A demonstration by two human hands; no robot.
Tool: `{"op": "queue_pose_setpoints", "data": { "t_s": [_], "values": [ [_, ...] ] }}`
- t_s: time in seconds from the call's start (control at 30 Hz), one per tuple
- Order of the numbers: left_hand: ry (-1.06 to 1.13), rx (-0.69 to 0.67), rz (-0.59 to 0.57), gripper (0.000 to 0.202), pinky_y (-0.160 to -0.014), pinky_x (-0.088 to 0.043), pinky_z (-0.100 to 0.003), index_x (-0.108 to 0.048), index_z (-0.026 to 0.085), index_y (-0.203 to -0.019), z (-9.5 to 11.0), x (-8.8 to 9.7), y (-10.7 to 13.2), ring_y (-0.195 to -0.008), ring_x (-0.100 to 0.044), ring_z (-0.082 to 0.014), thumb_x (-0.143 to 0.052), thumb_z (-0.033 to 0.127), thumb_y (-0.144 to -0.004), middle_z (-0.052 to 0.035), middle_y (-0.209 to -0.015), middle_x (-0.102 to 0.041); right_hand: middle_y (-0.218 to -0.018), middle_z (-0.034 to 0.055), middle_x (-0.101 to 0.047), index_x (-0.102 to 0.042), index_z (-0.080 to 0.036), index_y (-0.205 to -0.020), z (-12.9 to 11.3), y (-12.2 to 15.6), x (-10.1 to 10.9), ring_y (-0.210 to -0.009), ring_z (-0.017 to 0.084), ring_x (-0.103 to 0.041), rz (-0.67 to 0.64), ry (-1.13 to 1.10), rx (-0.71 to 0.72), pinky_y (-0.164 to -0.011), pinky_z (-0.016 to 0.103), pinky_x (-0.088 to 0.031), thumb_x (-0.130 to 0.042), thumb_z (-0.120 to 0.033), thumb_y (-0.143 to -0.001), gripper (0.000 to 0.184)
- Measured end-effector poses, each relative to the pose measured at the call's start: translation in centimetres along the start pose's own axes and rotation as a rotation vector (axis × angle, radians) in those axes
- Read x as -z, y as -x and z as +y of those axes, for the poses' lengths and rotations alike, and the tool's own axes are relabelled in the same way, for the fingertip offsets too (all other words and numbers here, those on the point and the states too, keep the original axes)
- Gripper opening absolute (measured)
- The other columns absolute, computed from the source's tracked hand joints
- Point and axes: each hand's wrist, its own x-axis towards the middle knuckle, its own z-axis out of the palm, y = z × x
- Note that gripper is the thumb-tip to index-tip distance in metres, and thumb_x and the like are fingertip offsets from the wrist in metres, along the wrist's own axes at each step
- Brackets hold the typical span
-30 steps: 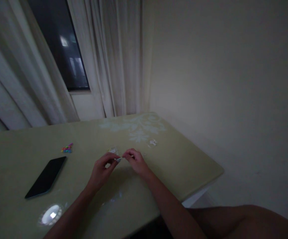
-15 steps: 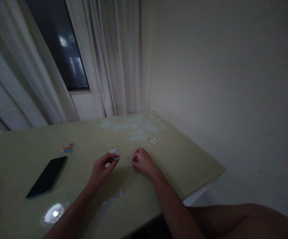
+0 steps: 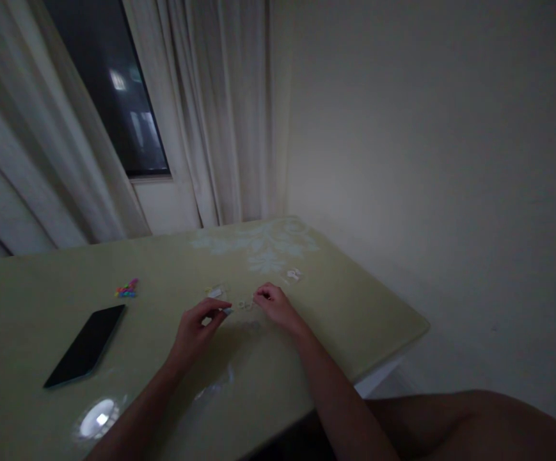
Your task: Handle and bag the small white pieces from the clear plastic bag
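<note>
Forearms (image 3: 155, 390) reach in from the near edge of the glossy pale-green tabletop (image 3: 354, 320), angled toward each other. At their ends, the left hand (image 3: 201, 320) has hardly shifted over the last second: thumb beneath, index finger above, the two pinched on a small grey-white piece (image 3: 228, 311) just over the table. The right hand (image 3: 278, 308), whose fingertips met that piece a second ago, is now apart from it to the right, palm down, wrist bent slightly inward. Its thumb and fingertips are drawn together; whether they grip anything, I cannot tell. Small pale ring-shaped pieces (image 3: 244, 305), covered then, now show between the hands. Beyond the left fingers lies a clear plastic packet (image 3: 217, 292); farther right, small white pieces (image 3: 293, 274).
</note>
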Motion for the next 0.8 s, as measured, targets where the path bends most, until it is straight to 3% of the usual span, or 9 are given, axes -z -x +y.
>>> {"op": "queue_pose_setpoints", "data": {
  "t_s": [0.13, 0.33, 0.5, 0.8],
  "values": [
    [0.011, 0.012, -0.043, 0.016, -0.068, -0.057, -0.027, -0.084, 0.026, -0.093, -0.1, -0.3, 0.2, -0.077, -0.076, -0.0196, -0.070, 0.030, -0.088, -0.0050, -0.088, -0.083, -0.085, -0.0007, -0.061, -0.068, -0.018, -0.082, -0.7, 0.3, -0.1, -0.083, 0.016, -0.058, -0.108, -0.207, 0.024, -0.078, 0.028, -0.043, -0.068, -0.028, -0.087, 0.011],
    [0.040, 0.060, -0.053, 0.022, -0.068, -0.056, -0.027, -0.084, 0.026, -0.104, -0.2, -1.1, 0.7, -0.071, -0.073, -0.0183, -0.075, 0.033, -0.086, -0.0044, -0.089, -0.083, -0.093, 0.0013, -0.061, -0.072, -0.018, -0.085, -1.4, 1.2, -1.6, -0.082, 0.015, -0.057, -0.236, -0.248, 0.104, -0.076, 0.028, -0.043, -0.074, -0.042, -0.087, 0.024],
    [0.036, 0.052, -0.084, 0.019, -0.070, -0.054, -0.028, -0.084, 0.024, -0.101, -0.2, -1.1, 0.9, -0.077, -0.073, -0.0194, -0.070, 0.031, -0.089, -0.0055, -0.091, -0.082, -0.092, 0.0007, -0.058, -0.070, -0.018, -0.083, -1.4, 1.3, -1.8, -0.080, 0.015, -0.054, -0.253, -0.273, 0.102, -0.074, 0.028, -0.041, -0.076, -0.046, -0.084, 0.029],
    [0.012, 0.085, -0.102, 0.020, -0.067, -0.049, -0.026, -0.079, 0.021, -0.100, -0.2, -1.2, 1.2, -0.070, -0.066, -0.0170, -0.068, 0.036, -0.091, -0.0019, -0.078, -0.074, -0.092, 0.0010, -0.058, -0.070, -0.018, -0.082, -1.9, 1.4, -1.6, -0.080, 0.015, -0.055, -0.266, -0.316, 0.106, -0.073, 0.028, -0.040, -0.077, -0.047, -0.083, 0.029]
  ]
}}
